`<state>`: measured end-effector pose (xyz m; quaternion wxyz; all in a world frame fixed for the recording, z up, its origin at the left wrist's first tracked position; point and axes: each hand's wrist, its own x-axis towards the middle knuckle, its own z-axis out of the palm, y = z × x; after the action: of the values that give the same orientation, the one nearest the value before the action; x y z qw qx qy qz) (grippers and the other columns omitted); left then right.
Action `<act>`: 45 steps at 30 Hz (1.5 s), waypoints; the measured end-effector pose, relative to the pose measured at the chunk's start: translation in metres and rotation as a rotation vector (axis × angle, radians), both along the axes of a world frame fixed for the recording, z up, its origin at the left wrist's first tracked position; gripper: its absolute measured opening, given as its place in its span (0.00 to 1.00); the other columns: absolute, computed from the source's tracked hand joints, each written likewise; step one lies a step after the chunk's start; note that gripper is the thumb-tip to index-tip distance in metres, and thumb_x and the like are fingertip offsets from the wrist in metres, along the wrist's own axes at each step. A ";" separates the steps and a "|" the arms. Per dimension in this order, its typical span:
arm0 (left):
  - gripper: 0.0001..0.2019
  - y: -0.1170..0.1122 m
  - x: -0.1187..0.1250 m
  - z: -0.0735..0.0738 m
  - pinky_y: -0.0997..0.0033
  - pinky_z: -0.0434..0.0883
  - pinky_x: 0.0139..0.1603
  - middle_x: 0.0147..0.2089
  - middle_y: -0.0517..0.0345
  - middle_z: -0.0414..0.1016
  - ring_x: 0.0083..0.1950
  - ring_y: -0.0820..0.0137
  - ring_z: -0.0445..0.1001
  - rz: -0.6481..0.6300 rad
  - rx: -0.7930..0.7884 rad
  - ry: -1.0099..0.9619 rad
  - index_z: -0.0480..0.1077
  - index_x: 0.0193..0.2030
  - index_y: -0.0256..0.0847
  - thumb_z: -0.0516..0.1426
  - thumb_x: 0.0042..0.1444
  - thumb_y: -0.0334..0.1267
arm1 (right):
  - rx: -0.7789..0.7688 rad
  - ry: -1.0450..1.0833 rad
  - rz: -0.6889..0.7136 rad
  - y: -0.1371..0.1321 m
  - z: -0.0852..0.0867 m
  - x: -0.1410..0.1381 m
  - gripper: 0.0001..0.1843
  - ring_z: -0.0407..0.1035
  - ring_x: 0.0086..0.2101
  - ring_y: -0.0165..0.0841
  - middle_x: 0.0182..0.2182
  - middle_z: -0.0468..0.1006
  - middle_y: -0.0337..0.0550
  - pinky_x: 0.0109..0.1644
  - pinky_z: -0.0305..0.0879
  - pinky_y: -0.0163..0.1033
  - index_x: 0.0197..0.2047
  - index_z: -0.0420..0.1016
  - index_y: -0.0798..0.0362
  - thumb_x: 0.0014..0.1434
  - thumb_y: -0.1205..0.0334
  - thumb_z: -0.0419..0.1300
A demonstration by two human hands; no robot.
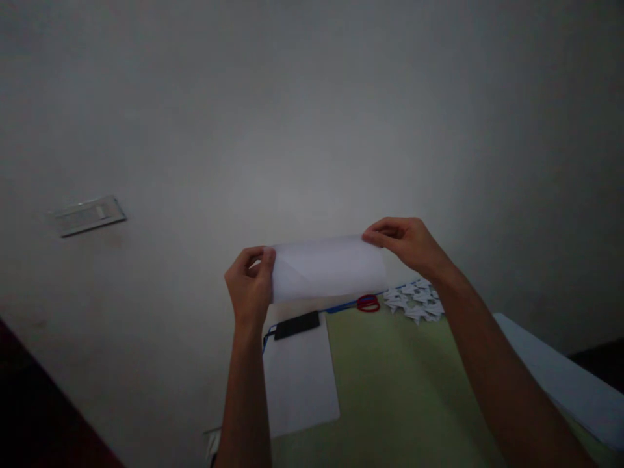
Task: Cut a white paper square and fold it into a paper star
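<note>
A white sheet of paper (326,268) is held up above the far edge of the table, stretched between both hands. My left hand (251,279) pinches its left edge, thumb in front. At the upper right corner, the fingertips of my right hand (402,244) are closed on the paper. The sheet looks wide and short, with a faint diagonal line near its left end; whether it is folded I cannot tell. Below it, red-handled scissors (368,303) lie at the table's back edge, their blades not clearly visible.
The green tabletop (390,377) meets a grey wall (312,117). On the left lie white paper (302,383) and a black phone-like slab (297,325). Several folded white paper pieces (416,302) sit at the back right. A white panel-like object (560,377) lies at right. A switch plate (88,216) is on the wall.
</note>
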<state>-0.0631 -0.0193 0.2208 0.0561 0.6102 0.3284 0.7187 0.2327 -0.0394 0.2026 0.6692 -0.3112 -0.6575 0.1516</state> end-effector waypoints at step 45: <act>0.09 -0.017 0.046 -0.179 0.59 0.72 0.49 0.48 0.44 0.81 0.53 0.54 0.79 0.208 -0.970 1.223 0.78 0.42 0.41 0.57 0.60 0.36 | -0.840 -0.920 -0.226 -0.005 -0.183 0.033 0.04 0.77 0.43 0.43 0.41 0.85 0.53 0.44 0.65 0.40 0.36 0.82 0.56 0.55 0.67 0.68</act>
<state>-0.0173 -0.0362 0.0418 0.0581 0.7708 0.6336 0.0333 0.2660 -0.0448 0.0201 0.1506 -0.6483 -0.7253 0.1757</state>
